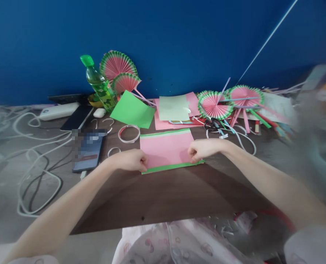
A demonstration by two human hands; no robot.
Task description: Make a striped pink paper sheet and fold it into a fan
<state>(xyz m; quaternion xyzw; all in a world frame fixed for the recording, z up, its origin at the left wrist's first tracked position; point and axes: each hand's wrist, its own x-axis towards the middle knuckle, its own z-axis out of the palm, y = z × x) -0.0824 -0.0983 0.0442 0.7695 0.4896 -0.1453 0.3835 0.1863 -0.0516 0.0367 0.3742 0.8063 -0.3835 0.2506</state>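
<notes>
A pink sheet of paper [167,148] lies on the dark table in front of me, with a green strip along its far edge and another along its near edge. A pale band runs beside the far strip. My left hand [132,160] is closed at the sheet's left end, near the front corner. At the right end, my right hand [203,149] is closed too, fingers curled on the paper by the near green strip. The exact fingertip contact is partly hidden by both hands. A roll of tape [129,126] lies just beyond my left hand.
Behind the sheet are green paper [132,110], pale paper [174,107] and scissors [213,125]. Folded pink-green paper fans [216,105] stand against the blue wall. Left are a green bottle [99,85], a phone [88,151] and white cables [40,161].
</notes>
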